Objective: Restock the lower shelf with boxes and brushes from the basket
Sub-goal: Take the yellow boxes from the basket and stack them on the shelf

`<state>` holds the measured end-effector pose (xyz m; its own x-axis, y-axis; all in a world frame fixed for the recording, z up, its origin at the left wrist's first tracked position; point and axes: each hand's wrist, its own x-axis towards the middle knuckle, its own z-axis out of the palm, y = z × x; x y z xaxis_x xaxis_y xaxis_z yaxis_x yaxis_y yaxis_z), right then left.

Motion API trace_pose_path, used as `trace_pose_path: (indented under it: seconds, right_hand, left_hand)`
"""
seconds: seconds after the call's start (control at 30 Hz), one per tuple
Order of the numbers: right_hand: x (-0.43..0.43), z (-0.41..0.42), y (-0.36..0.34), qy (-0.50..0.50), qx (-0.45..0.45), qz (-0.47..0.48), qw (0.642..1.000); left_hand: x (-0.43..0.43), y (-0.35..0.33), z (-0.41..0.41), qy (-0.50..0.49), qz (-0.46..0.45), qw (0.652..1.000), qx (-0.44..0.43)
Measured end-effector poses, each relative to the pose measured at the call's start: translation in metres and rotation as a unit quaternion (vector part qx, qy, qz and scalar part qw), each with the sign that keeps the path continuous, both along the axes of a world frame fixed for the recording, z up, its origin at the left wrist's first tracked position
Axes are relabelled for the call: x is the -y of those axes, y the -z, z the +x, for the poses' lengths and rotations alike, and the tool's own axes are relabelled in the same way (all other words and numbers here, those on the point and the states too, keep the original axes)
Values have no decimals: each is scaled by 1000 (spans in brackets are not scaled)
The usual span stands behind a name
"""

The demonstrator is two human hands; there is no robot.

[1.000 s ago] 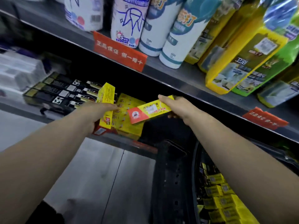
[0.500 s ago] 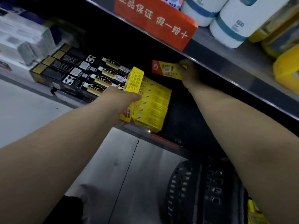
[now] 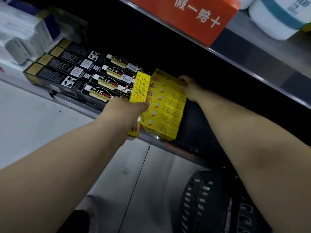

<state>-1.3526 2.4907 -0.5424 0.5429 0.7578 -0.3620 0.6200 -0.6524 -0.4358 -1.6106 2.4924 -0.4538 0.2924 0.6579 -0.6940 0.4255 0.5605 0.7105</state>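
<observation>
my left hand point(image 3: 125, 111) grips an upright yellow box point(image 3: 140, 88) by its lower end, holding it on edge against the left side of the stack of yellow boxes point(image 3: 165, 110) on the lower shelf point(image 3: 152, 137). my right hand point(image 3: 190, 89) reaches deep to the far right end of that stack, touching the boxes; i cannot tell whether its fingers curl around one. black boxes point(image 3: 80, 71) lie in rows just left of the yellow ones. the dark basket point(image 3: 207, 199) sits on the floor below, by my right forearm. an orange sign point(image 3: 193, 15) hangs on the upper shelf edge.
</observation>
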Motion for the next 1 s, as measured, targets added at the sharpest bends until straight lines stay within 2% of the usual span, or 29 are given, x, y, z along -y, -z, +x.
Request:
trace_pose_path:
  seconds: [0.1, 0.2, 0.27, 0.33, 0.4, 0.47, 0.5, 0.57, 0.67, 0.73, 0.83, 1.0]
  right_hand:
    - [-1, -1, -7, -27, 41, -58, 997]
    - [0, -14, -29, -97, 119, -147, 977]
    - [1, -36, -55, -141, 84, -105, 981]
    - [9, -62, -84, -226, 38, -26, 973]
    - [24, -83, -110, -336, 77, 25, 939]
    - [40, -94, -125, -397, 149, 42, 905]
    - [48, -96, -129, -401, 177, 26, 899]
    - [62, -97, -127, -358, 207, -52, 909]
    - [73, -97, -109, -255, 199, -172, 930]
    - [75, -98, -91, -231, 175, -205, 935]
    - [72, -106, -72, -257, 162, -237, 923]
    - [66, -116, -51, -274, 208, -255, 904]
  left_hand:
    - [-1, -1, 0, 3, 14, 1000, 7]
    - [-3, 1, -1, 5, 20, 1000, 8]
    - [-5, 1, -2, 12, 31, 999, 12]
    - [-5, 2, -3, 39, 60, 997, 14]
    - [-2, -1, -2, 92, 82, 992, 33]
    - [1, -3, 0, 148, 91, 983, 60]
    - [2, -5, 0, 175, 111, 976, 69]
    - [-2, -7, -2, 207, 178, 960, 59]
    - [-16, -10, -12, 163, 264, 951, 1]
    - [-22, -11, -18, 114, 254, 960, 10]
    - [-22, -9, -22, 113, 255, 960, 3]
    - [-21, -9, -22, 114, 244, 963, 6]
